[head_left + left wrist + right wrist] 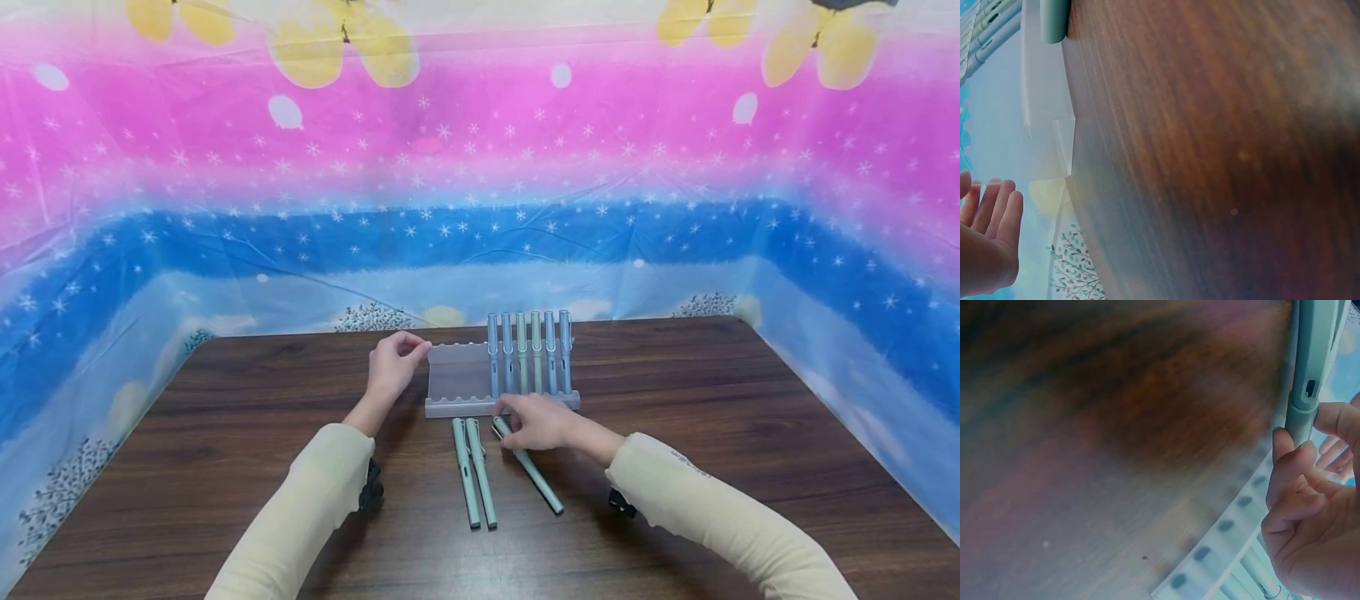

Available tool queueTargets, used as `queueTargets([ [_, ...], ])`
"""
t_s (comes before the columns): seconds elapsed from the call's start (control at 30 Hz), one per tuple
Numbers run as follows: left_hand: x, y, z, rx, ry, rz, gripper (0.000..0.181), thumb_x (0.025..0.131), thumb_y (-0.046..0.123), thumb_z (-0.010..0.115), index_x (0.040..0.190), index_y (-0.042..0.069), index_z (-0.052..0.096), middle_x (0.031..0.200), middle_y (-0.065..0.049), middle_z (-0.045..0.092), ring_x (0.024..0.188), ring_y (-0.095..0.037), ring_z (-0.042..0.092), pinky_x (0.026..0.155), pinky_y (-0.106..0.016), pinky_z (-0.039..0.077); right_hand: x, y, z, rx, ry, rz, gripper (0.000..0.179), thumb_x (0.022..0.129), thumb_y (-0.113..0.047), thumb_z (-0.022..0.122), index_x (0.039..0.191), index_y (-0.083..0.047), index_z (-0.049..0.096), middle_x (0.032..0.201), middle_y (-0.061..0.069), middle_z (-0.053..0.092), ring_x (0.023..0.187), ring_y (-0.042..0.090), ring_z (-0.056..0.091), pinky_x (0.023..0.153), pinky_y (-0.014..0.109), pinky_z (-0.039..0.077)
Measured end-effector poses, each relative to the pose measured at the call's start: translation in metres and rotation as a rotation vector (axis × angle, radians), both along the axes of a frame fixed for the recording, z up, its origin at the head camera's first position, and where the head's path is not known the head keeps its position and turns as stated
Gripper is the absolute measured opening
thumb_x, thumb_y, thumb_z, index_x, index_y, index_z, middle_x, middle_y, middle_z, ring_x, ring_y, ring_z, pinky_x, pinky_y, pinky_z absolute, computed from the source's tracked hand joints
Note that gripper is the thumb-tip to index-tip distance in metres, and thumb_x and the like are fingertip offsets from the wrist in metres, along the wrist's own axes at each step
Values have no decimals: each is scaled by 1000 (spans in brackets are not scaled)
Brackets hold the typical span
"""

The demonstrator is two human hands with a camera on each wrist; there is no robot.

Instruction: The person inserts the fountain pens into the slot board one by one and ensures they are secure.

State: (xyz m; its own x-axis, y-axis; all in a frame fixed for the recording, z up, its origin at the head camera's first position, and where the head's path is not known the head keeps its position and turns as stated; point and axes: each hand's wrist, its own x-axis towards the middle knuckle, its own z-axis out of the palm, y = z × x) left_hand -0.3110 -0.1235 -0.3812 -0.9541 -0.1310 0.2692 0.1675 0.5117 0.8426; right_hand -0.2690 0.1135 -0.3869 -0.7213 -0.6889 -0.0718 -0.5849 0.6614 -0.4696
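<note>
A frosted clear pen rack [459, 372] stands near the far side of the table, with several blue and green pens [522, 354] upright in its right part. My left hand [392, 367] pinches the rack's upper left corner between thumb and fingers; in the left wrist view the hand [991, 240] is beside that end. My right hand [542, 421] is in front of the rack and pinches a green pen [1313, 356], which slants toward the right front in the head view. Two more green pens [467, 479] lie side by side to its left.
The dark wooden table [300, 367] is enclosed by a printed pink and blue cloth [480, 233] at the back and sides. A row of scalloped notches [453, 400] runs along the rack's front lip.
</note>
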Motion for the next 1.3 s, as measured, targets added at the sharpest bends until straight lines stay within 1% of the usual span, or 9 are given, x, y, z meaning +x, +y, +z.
queueTargets([
  [0.23,1,0,1,5,-1,-7,17,85,21,60,89,4,63,86,-10,64,75,-22,58,69,-35,43,-5,1,7,-102,2,19,37,82,-15,61,116,-9,48,72,-6,54,58,8,50,53,26,42],
  [0.37,1,0,1,3,0,-3,17,85,21,60,88,4,63,86,-10,64,75,-22,57,70,-35,42,-8,2,13,-189,19,55,38,82,-14,61,116,-7,47,75,-5,57,53,10,50,51,26,42],
  [0.47,1,0,1,-3,3,0,17,84,21,61,88,4,63,86,-10,65,76,-22,57,70,-35,42,-9,3,19,-247,28,51,38,81,-14,62,115,-9,46,75,-5,58,52,12,50,50,27,42],
  [0.53,1,0,1,-6,4,3,17,84,21,61,88,4,63,86,-10,65,76,-22,57,71,-35,42,-10,3,22,-278,29,37,38,81,-14,63,115,-12,46,76,-6,59,55,12,52,53,27,43],
  [0.73,1,0,1,-3,-4,-3,18,85,22,60,89,5,63,86,-10,65,75,-21,57,70,-35,43,-15,4,29,-356,33,-10,39,83,-14,62,118,-11,44,80,-4,59,66,13,56,57,29,46],
  [0.9,1,0,1,-9,0,-2,18,85,22,60,89,5,63,85,-9,64,73,-21,58,69,-34,43,-19,3,34,-402,50,-58,40,84,-16,61,119,-14,43,81,-3,59,64,16,56,54,30,45],
  [1.1,0,0,0,-13,14,4,18,84,21,61,88,4,63,83,-9,65,71,-21,58,68,-34,43,-25,1,40,-457,62,-114,40,84,-15,62,119,-12,44,82,0,59,62,28,57,51,32,45],
  [1.17,0,0,0,-9,13,4,17,84,21,61,87,4,63,83,-9,65,70,-21,58,68,-34,43,-27,1,42,-459,78,-139,40,83,-16,62,119,-14,44,83,0,58,64,25,57,53,32,45],
  [1.3,0,0,0,-7,13,6,17,84,21,61,87,4,63,82,-9,65,70,-21,58,67,-34,43,-30,-1,46,-457,113,-183,40,83,-18,62,119,-16,45,86,-1,58,69,15,56,57,30,45],
])
